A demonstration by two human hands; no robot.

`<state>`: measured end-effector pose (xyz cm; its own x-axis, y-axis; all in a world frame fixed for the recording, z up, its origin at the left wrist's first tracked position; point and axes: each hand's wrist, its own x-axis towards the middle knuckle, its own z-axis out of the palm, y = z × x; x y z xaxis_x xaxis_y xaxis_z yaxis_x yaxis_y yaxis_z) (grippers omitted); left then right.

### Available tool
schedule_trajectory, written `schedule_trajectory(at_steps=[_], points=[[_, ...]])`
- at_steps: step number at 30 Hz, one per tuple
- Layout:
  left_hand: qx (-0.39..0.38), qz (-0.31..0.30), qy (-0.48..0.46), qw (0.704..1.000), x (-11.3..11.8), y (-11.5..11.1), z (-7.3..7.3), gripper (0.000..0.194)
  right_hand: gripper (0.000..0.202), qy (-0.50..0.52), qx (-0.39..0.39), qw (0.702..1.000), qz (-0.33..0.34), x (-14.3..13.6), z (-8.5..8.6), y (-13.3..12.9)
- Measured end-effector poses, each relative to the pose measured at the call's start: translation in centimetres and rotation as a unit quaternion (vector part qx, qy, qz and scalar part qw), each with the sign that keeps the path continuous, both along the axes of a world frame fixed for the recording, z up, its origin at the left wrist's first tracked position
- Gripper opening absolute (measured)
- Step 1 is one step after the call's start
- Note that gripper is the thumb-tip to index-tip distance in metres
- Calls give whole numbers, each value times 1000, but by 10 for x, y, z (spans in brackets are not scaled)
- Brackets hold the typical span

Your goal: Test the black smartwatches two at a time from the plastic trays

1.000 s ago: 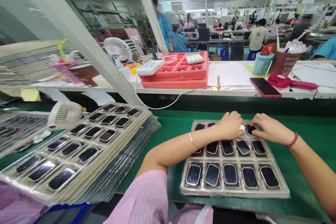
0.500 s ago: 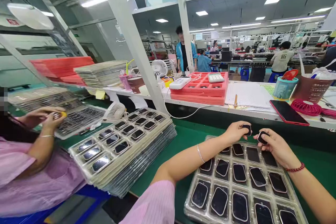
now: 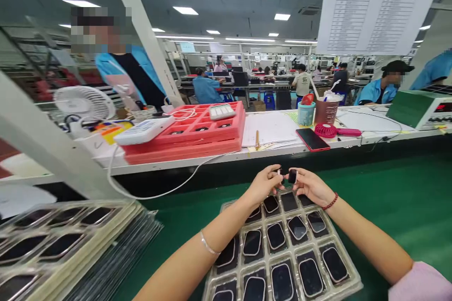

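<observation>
My left hand (image 3: 265,184) pinches a small smartwatch body (image 3: 280,175), seen nearly edge-on, above the far edge of a plastic tray (image 3: 353,278). Close beside it, my right hand (image 3: 312,187) grips another smartwatch body (image 3: 293,176) with a dark rounded face. The two pieces are held near each other; whether they touch is hard to tell. Below my hands, the tray's compartments hold several watch bodies with pale frames, such as a watch body (image 3: 282,281) near the front. One far compartment (image 3: 289,201) shows no framed watch body.
A tall stack of similar filled trays (image 3: 116,249) stands at the left on the green bench. Along the raised shelf are a red foam tray (image 3: 183,148), papers (image 3: 270,129), a phone (image 3: 312,139) and a pink hand fan (image 3: 326,130). A white cable (image 3: 158,194) droops from the shelf.
The view has swung to the right, so the neighbouring worker at the left is out of sight. Both hands still hold their watch bodies, which have turned and come closer together.
</observation>
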<state>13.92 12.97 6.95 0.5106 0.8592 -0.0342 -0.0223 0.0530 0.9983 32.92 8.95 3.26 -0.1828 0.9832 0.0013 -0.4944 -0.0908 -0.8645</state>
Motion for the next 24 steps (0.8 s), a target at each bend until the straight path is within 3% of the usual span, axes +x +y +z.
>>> schedule_trajectory(at_steps=[9,14,19,24], points=[[-28,-16,6,999,-7,1,8,43,46,-50,35,998,17,2,5,4],[1,8,48,999,-9,1,14,56,44,-90,62,994,1,1,7,11],[49,-3,68,996,-6,3,8,42,43,-128,93,987,-9,3,4,8],[50,-30,61,996,-4,6,1,41,42,-175,117,977,-25,5,3,5]])
